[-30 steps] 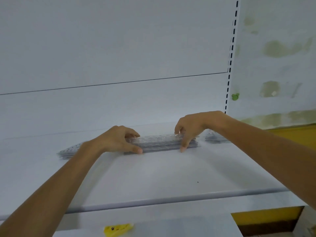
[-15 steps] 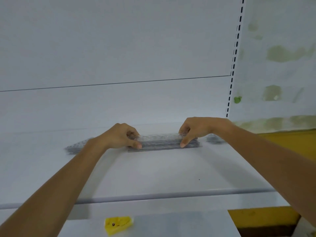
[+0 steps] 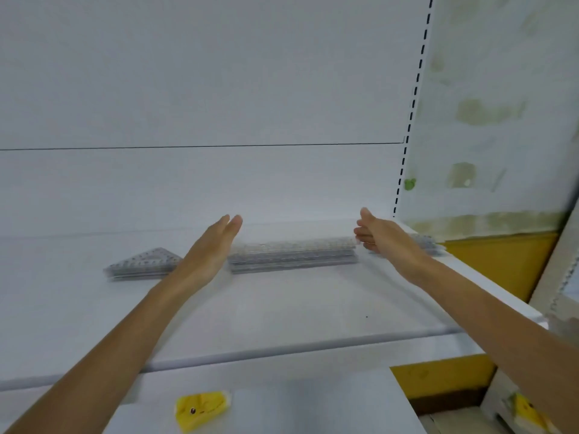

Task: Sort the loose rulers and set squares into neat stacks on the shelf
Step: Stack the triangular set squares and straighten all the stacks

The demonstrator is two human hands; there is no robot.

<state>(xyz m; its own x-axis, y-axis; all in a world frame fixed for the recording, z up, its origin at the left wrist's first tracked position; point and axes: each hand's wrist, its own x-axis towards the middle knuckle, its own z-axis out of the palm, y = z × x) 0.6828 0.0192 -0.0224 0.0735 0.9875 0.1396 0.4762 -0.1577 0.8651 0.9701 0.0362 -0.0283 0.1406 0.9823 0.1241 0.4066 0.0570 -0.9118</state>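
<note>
My left hand and right hand have let go of the ruler stack and now flank its ends, fingers open, perhaps touching, squaring it up, I judge.

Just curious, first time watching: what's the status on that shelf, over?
Left hand open, right hand open, one at each end of ruler stack. Set squares stacked to its left. Nothing in the way.

The stack of rulers is clear plastic, faintly glossy, with fine printed markings. The stack of set squares looks like the same clear plastic. The shelf is smooth and white with a soft sheen, seemingly painted metal. The wall has rough, patchy paint. The yellow packet looks glossy.
</note>
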